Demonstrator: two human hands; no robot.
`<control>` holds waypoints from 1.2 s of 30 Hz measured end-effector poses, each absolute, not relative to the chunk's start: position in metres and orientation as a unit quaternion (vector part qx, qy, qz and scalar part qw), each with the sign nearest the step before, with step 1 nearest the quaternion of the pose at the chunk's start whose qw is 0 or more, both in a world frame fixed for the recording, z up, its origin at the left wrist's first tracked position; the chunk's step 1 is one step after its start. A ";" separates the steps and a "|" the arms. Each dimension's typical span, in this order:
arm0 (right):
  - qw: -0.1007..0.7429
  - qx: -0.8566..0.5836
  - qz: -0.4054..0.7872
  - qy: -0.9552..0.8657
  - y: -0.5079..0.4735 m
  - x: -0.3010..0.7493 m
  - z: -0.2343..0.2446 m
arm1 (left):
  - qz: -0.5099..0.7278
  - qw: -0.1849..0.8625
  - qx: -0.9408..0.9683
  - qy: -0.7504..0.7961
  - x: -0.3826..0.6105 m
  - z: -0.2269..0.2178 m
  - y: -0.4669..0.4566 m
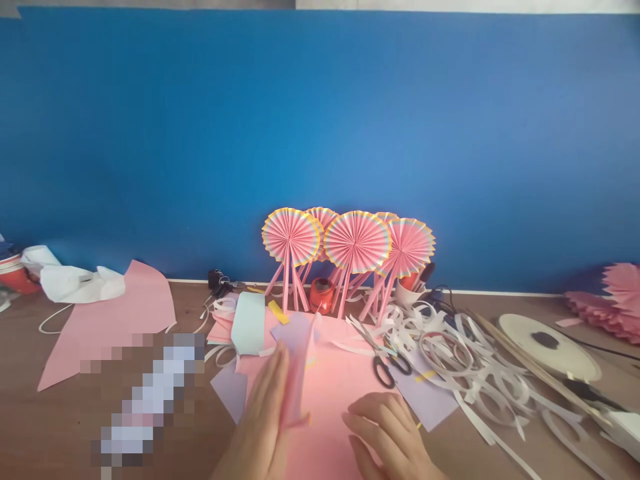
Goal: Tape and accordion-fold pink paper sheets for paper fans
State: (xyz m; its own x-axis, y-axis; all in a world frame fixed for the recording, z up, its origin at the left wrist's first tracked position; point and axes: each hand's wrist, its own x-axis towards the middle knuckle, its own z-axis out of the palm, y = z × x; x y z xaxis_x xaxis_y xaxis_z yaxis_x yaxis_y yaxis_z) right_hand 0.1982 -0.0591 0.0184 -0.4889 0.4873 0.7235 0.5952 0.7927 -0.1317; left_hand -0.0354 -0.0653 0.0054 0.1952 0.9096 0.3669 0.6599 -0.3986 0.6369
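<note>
At the rear left corner of the desk [40,427] stands a red cup [20,279] with dark blue stuff showing at its top; beside it a white mask [83,283] lies over the back of a pink offcut [125,313], and a blurred-out patch covers part of the desk nearer the front. Brown desk top runs from there to the front edge, giving the left forearm room on its outer side. Near the rear edge sits a black clip [216,280], with a pale blue card [249,325] in front of it. The left hand [267,400] stands on edge, fingers straight and together, palm against a raised fold [296,383] of the pink sheet [340,400] at the desk's front middle; whether it grips, I cannot tell. Pleated fans [357,241] stand along the rear edge, a red pot [321,297] among their legs, its contents too dark to tell. The right hand [385,430] is loosely bent and released, low over the sheet, just below open scissors [379,349]. Behind, a red-and-white cup [411,291] holds something dark. White ribbons [475,420] crowd the space to the right, then a stick [537,366], a pale disc [570,348] and, at the rear right corner, pink pompoms [623,290].
</note>
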 end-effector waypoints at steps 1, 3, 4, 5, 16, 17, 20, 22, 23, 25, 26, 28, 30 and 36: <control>0.420 -0.310 -0.083 -0.849 -0.060 0.199 0.017 | 0.360 0.090 0.786 0.494 -0.036 0.012 -0.066; 0.460 -0.293 -0.114 -0.830 -0.062 0.199 0.013 | 0.334 -0.076 0.830 0.440 -0.031 0.020 -0.064; 0.466 -0.286 -0.130 -0.827 -0.063 0.198 0.011 | 0.317 -0.135 0.839 0.422 -0.025 0.020 -0.061; 0.460 -0.284 -0.146 -0.828 -0.064 0.197 0.010 | 0.302 -0.171 0.844 0.409 -0.019 0.017 -0.058; 0.251 -0.372 -0.112 -0.887 -0.042 0.202 -0.020 | 0.138 0.015 0.916 0.377 -0.003 -0.039 -0.038; 0.239 -0.382 -0.108 -0.886 -0.041 0.204 -0.022 | 0.140 0.040 0.909 0.391 -0.010 -0.033 -0.038; 0.205 -0.407 -0.081 -0.886 -0.040 0.207 -0.022 | 0.145 0.083 0.895 0.414 -0.028 -0.020 -0.041; 0.185 -0.412 -0.050 -0.891 -0.040 0.209 -0.019 | 0.146 0.082 0.903 0.396 -0.037 -0.019 -0.042; 0.176 -0.410 -0.030 -0.894 -0.040 0.210 -0.016 | 0.145 0.077 0.909 0.384 -0.039 -0.020 -0.042; 0.162 -0.408 0.013 -0.898 -0.039 0.211 -0.011 | 0.135 0.067 0.919 0.366 -0.042 -0.023 -0.043; 0.159 -0.409 0.036 -0.898 -0.039 0.212 -0.009 | 0.127 0.067 0.921 0.362 -0.042 -0.024 -0.042; 0.159 -0.415 0.085 -0.892 -0.039 0.214 -0.006 | 0.114 0.080 0.919 0.369 -0.043 -0.023 -0.041; 0.170 -0.418 0.130 -0.883 -0.038 0.215 -0.004 | 0.110 0.108 0.907 0.391 -0.045 -0.019 -0.040; 0.217 -0.429 0.246 -0.842 -0.036 0.216 -0.002 | 0.127 0.228 0.848 0.462 -0.048 -0.006 -0.036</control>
